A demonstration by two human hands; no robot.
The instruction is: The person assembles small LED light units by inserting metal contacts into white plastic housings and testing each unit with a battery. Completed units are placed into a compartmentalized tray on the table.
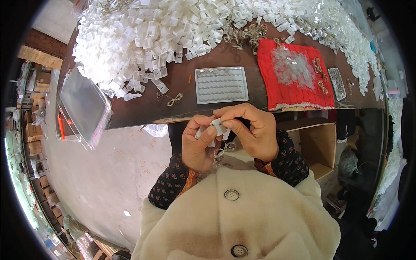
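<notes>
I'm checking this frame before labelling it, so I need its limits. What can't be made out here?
- Head view: the small white piece pinched between left hand and right hand; fingers cover most of it.
- Metal bits hanging below the hands: too small to identify.
- White pile: cut off by the top edge.
- Tray cavities: too small to tell contents.

Both hands are meeting just below the table (143, 110) edge, the left hand (198, 145) and right hand (253, 132) pinching a small white tag (218, 126) together, with a metal piece (222, 151) dangling beneath. On the table, a grey tray (221, 85) is lying beside a red cloth (294, 80), with a white tag heap (143, 34) behind. A cardboard box (318, 145) is standing under the table.
</notes>
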